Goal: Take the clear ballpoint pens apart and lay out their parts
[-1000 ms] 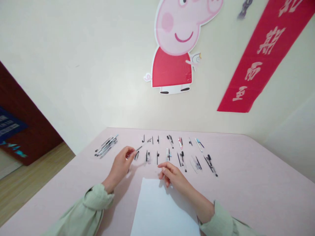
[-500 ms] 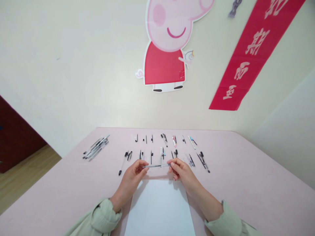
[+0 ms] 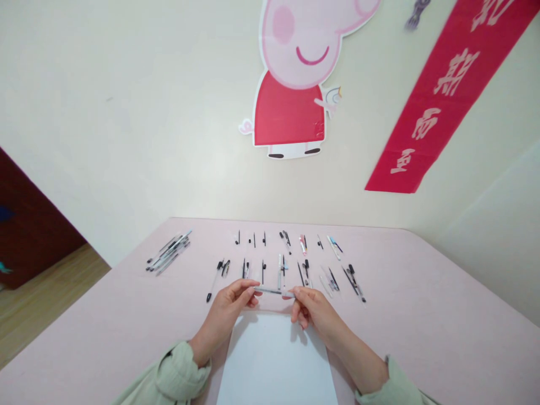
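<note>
Both my hands hold one clear pen level above the pink table, just beyond a white sheet of paper. My left hand pinches the pen's left end with thumb and fingers. My right hand pinches its right end, fingers curled. Beyond the pen lie two rows of pen parts, laid out in small groups. A single black-tipped pen lies to the left of my left hand.
A bundle of several whole pens lies at the table's far left. The table stands against a cream wall with a cartoon pig cut-out and a red banner. Wooden floor shows to the left.
A second ago my left hand was out at the left of the near row and my right rested by the paper. Both then met on the clear pen, and the black-tipped pen now lies on the table.
</note>
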Demonstrator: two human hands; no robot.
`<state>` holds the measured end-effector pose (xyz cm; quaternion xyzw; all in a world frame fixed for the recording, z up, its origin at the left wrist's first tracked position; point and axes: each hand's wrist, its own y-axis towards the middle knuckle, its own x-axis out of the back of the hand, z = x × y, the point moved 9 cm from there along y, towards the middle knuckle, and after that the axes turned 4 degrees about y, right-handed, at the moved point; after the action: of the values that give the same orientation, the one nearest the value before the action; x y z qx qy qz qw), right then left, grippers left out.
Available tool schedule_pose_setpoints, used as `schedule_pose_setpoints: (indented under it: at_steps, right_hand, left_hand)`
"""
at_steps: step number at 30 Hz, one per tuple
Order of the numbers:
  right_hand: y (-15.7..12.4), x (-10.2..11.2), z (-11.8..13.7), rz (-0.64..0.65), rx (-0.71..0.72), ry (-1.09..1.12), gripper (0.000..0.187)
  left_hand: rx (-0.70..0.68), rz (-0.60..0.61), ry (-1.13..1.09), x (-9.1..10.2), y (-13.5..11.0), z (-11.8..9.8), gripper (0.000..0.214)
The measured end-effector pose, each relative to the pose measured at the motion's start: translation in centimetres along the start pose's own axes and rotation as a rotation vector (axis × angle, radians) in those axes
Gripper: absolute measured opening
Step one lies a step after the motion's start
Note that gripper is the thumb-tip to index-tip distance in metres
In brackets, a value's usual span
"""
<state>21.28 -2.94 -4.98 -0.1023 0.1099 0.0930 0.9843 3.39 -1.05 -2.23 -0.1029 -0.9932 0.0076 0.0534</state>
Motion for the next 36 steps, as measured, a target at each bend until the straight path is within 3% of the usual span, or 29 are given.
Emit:
schedule_pose_setpoints:
  at_steps: [9, 14, 36]
  right_hand:
    - [0.5, 0.5, -0.9, 0.0, -0.02, -0.077, 0.055]
    - [0.6, 0.5, -0.8, 0.0, -0.011, -0.073, 0.053]
    - [0.4, 0.4, 0.1, -0.001, 0.057, -0.03, 0.038]
  left_hand:
    - [-0.239, 0.066, 0.472, -0.4, -0.5, -1.5, 0.029]
    - [-0.247, 0.067, 0.596, -0.4, -0.4, -1.1, 0.036]
    - [-0.017, 0.041, 0.381, -0.6, -0.1, 0.7, 0.046]
